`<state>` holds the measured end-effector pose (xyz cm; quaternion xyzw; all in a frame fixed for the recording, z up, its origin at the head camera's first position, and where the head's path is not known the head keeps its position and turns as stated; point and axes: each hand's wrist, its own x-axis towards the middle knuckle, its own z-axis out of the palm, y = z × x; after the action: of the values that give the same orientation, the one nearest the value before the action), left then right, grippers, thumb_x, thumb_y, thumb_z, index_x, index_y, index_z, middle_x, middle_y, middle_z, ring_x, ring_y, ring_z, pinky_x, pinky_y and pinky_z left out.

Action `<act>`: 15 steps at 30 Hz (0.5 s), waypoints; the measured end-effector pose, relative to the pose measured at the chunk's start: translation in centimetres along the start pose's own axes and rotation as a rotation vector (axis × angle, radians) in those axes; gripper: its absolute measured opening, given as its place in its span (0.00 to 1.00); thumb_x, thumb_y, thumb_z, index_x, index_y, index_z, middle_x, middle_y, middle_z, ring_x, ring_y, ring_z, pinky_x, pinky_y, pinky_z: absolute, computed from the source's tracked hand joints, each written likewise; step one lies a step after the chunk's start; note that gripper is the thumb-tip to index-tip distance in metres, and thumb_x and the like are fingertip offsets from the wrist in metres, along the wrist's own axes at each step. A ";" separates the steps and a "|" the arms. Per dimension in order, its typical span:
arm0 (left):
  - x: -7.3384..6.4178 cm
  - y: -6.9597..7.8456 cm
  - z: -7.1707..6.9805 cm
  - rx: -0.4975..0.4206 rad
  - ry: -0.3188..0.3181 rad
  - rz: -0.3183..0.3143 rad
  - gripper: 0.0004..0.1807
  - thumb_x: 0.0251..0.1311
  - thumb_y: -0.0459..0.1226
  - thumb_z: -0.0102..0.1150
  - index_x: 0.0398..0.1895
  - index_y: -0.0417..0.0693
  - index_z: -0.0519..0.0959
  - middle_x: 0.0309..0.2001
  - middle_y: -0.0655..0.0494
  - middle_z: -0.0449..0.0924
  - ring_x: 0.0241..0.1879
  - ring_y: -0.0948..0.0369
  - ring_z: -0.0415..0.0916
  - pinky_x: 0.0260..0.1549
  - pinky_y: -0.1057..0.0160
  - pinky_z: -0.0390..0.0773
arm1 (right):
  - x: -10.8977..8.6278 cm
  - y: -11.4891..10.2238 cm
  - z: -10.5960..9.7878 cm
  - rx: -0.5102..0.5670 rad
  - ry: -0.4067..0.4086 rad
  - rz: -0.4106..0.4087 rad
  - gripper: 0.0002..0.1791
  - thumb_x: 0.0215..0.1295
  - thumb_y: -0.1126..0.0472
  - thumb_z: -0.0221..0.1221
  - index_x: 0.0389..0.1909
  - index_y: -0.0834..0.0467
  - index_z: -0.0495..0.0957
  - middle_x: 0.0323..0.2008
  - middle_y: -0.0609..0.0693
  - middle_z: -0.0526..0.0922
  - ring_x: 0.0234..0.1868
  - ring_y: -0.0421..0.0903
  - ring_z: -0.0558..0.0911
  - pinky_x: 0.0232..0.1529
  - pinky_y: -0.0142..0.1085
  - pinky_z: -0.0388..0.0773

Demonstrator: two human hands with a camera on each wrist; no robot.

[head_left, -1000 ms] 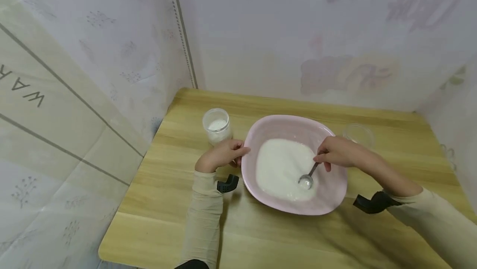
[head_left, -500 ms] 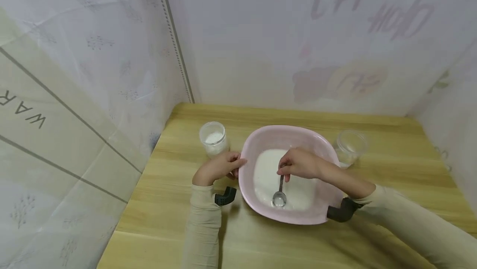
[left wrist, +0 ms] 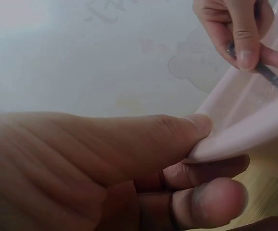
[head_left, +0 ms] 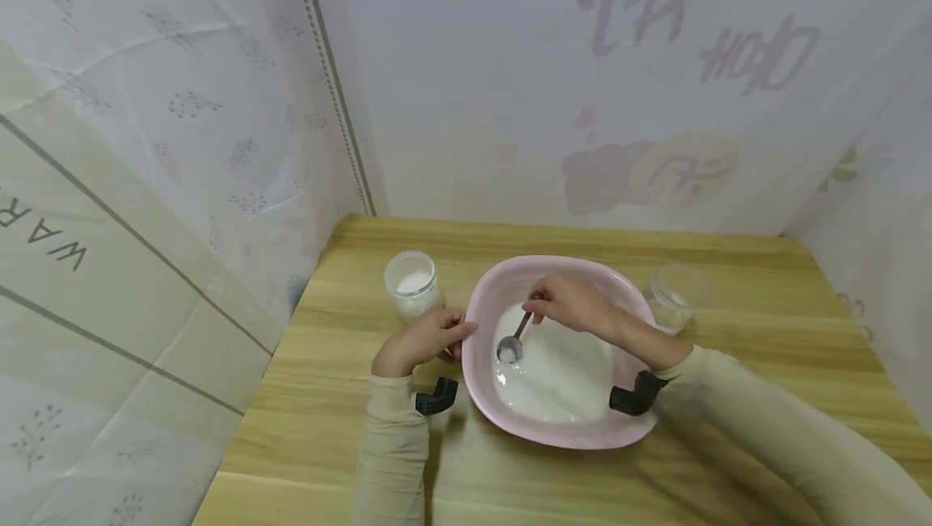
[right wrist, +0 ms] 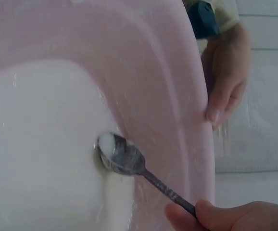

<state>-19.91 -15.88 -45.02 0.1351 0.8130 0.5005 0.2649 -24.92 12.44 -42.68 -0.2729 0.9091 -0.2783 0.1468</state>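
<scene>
A pink basin point(head_left: 482, 396) holds a white milky liquid point(head_left: 564, 384). My left hand point(head_left: 425, 341) pinches the basin's left rim; in the left wrist view the thumb lies on top of the rim with fingers beneath. My right hand point(head_left: 575, 303) reaches over the basin and grips a metal spoon point(head_left: 510, 348) by its handle. The spoon's bowl is at the left side of the liquid. In the right wrist view some white liquid sits in the spoon point(right wrist: 122, 154), whose bowl is at the liquid's surface.
A clear jar point(head_left: 413, 287) with white contents stands behind my left hand. Another clear container point(head_left: 677, 298) stands right of the basin, partly behind my right arm. The wooden table point(head_left: 306, 429) meets a patterned wall covering point(head_left: 466, 105) at its back edge.
My right hand has carried the spoon from the right side of the basin to the left side through the liquid. My left hand stays on the rim. The head view has tilted slightly.
</scene>
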 end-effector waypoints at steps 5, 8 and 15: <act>0.1 0.2 -0.2 0.005 0.012 0.015 0.17 0.79 0.44 0.53 0.34 0.41 0.77 0.25 0.54 0.76 0.29 0.61 0.78 0.38 0.52 0.88 | -0.2 1.1 -2.3 -0.098 0.059 0.084 0.11 0.77 0.55 0.60 0.38 0.54 0.89 0.26 0.46 0.88 0.18 0.41 0.69 0.23 0.32 0.64; 0.2 0.2 -0.3 0.007 0.004 0.009 0.17 0.79 0.44 0.52 0.34 0.41 0.77 0.25 0.55 0.75 0.30 0.61 0.78 0.38 0.52 0.88 | -0.9 1.9 -3.7 -0.155 0.036 0.159 0.12 0.78 0.55 0.59 0.41 0.56 0.88 0.25 0.47 0.86 0.19 0.42 0.70 0.23 0.34 0.66; 0.1 -0.1 0.0 -0.003 -0.010 -0.004 0.17 0.79 0.43 0.52 0.34 0.41 0.77 0.25 0.53 0.76 0.30 0.60 0.78 0.39 0.50 0.88 | -3.6 3.7 -6.2 -0.240 -0.044 0.221 0.13 0.77 0.57 0.59 0.38 0.60 0.87 0.21 0.48 0.83 0.20 0.43 0.73 0.24 0.35 0.68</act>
<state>-20.02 -15.90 -45.13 0.1356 0.8112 0.5005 0.2703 -26.13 19.78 -39.48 -0.1926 0.9569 -0.1439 0.1629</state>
